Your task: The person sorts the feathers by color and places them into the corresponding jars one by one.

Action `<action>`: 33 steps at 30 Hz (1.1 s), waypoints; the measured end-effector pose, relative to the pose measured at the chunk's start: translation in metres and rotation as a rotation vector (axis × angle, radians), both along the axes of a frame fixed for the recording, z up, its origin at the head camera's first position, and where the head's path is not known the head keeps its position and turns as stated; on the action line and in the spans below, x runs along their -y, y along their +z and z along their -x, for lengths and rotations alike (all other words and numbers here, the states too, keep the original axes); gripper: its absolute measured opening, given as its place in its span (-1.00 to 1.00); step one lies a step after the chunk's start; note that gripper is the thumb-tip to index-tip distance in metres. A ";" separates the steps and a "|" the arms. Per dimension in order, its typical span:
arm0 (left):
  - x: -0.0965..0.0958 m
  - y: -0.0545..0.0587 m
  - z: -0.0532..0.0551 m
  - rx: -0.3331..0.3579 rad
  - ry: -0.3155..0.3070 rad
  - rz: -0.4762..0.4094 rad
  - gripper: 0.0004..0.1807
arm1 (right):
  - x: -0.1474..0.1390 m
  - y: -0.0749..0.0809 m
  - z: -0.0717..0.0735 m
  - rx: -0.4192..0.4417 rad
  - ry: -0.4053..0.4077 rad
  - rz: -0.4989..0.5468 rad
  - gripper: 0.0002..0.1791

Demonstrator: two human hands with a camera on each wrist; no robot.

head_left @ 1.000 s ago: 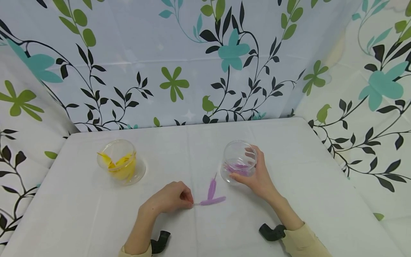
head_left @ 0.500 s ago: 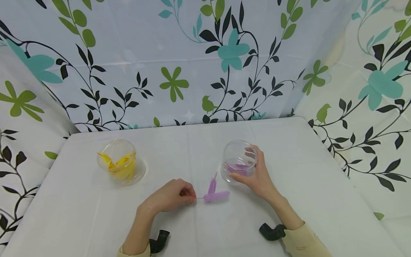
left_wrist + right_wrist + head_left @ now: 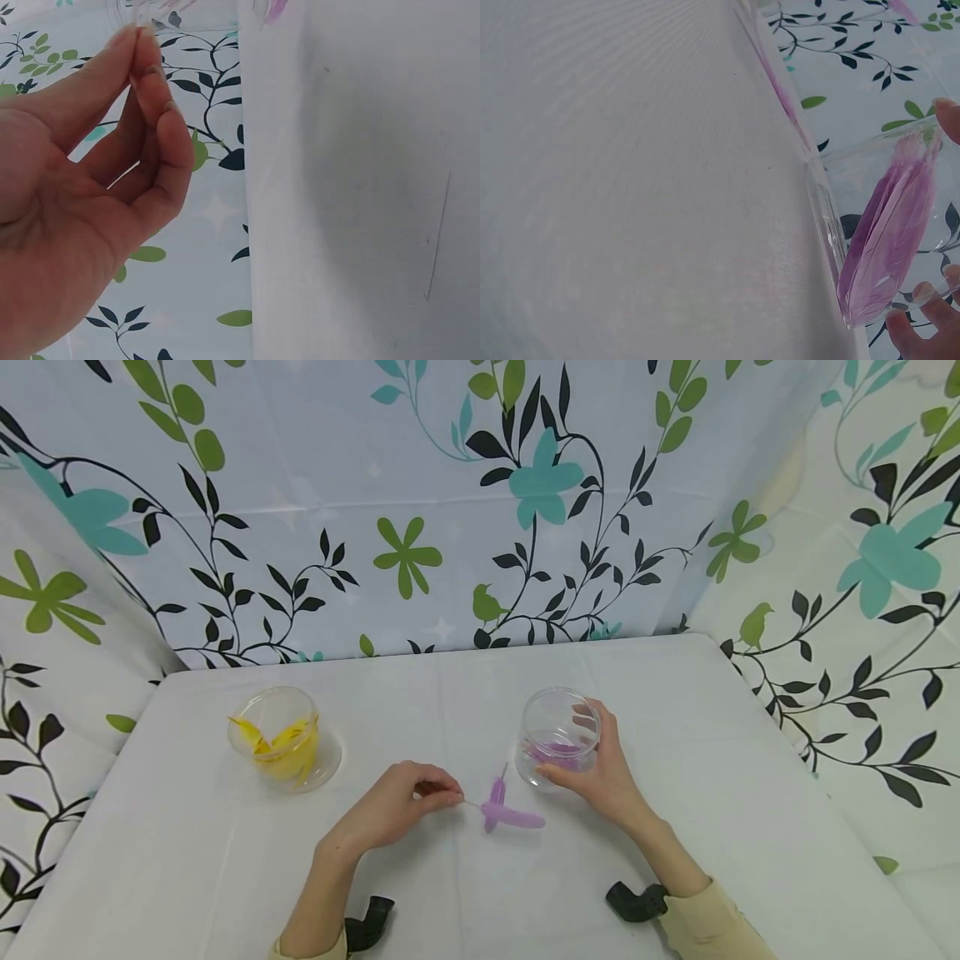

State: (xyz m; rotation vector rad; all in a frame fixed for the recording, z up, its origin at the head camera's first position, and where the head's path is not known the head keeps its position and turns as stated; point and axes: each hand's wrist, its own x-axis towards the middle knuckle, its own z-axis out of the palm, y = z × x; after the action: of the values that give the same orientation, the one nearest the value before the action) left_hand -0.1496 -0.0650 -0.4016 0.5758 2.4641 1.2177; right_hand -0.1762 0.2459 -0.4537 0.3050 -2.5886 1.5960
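My left hand (image 3: 405,806) pinches a purple feather (image 3: 517,817) by the end of its thin quill, between thumb and fingertips. The vane points right and crosses in front of a second purple feather (image 3: 497,792), which lies on the table. My right hand (image 3: 600,772) grips a clear glass jar (image 3: 557,714) from its right side, fingers behind and thumb in front. Inside that jar, several purple feathers (image 3: 891,232) show through the wall in the right wrist view. In the left wrist view the thumb and fingertips (image 3: 142,37) meet at the top; the feather's quill is hard to make out there.
At the left of the white table (image 3: 225,860) stands another clear jar (image 3: 279,697) with yellow feathers (image 3: 288,752) in it. Dark curved pieces sit at each wrist. Patterned cloth (image 3: 405,485) hangs behind and at the sides.
My left hand has lifted the feather off the table and moved it slightly right and away from me, across the other feather. The right hand and jar have stayed put.
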 end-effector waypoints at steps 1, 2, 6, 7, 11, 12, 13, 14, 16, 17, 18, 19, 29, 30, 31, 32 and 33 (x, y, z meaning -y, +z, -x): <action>0.000 0.000 0.000 -0.001 0.006 -0.006 -0.89 | 0.000 0.000 0.000 -0.001 0.001 0.002 0.19; -0.001 0.001 0.000 0.000 0.012 -0.013 -0.89 | 0.000 0.000 0.000 -0.004 0.001 0.004 0.19; -0.003 0.003 0.001 0.008 0.049 -0.030 -0.84 | 0.000 0.000 0.000 -0.009 0.005 0.009 0.19; -0.004 0.003 0.001 0.012 0.061 -0.037 -0.83 | 0.000 0.000 0.000 -0.009 0.006 0.010 0.19; -0.008 0.006 0.003 0.021 0.103 -0.062 -0.84 | 0.000 0.001 0.000 -0.017 0.010 0.004 0.18; -0.009 0.008 0.003 0.024 0.112 -0.068 -0.84 | 0.000 0.001 0.000 -0.022 0.012 0.004 0.18; -0.010 0.008 0.004 0.026 0.122 -0.074 -0.85 | -0.001 0.000 0.001 -0.028 0.014 0.003 0.18; -0.012 0.009 0.005 0.022 0.126 -0.077 -0.85 | -0.001 0.000 0.001 -0.034 0.018 0.011 0.18; -0.015 0.011 0.006 0.026 0.141 -0.082 -0.87 | -0.001 -0.002 0.001 -0.047 0.026 0.029 0.18; -0.016 0.012 0.006 0.027 0.150 -0.085 -0.88 | -0.001 -0.002 0.001 -0.051 0.030 0.039 0.18; -0.018 0.013 0.007 0.022 0.157 -0.087 -0.89 | -0.002 -0.003 0.001 -0.051 0.033 0.045 0.17; -0.019 0.014 0.008 0.018 0.163 -0.090 -0.89 | -0.002 -0.003 0.001 -0.050 0.034 0.049 0.17; -0.031 0.015 0.017 -0.019 0.205 -0.165 -0.85 | 0.000 -0.001 0.000 -0.011 0.011 0.012 0.20; -0.032 0.015 0.017 -0.024 0.212 -0.168 -0.85 | 0.000 -0.001 0.000 -0.011 0.010 0.012 0.20; -0.033 0.015 0.018 -0.029 0.219 -0.169 -0.85 | 0.001 0.000 0.000 -0.010 0.009 0.015 0.20; -0.035 0.016 0.019 -0.034 0.226 -0.168 -0.85 | 0.000 0.000 0.000 -0.011 0.008 0.014 0.20; -0.036 0.016 0.019 -0.038 0.233 -0.166 -0.84 | 0.000 -0.001 0.000 -0.013 0.008 0.014 0.20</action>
State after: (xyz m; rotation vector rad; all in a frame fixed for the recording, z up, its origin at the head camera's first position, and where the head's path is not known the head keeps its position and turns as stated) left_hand -0.1687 -0.0291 -0.3856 0.3630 2.5327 1.5249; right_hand -0.1760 0.2454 -0.4544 0.3238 -2.5688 1.6090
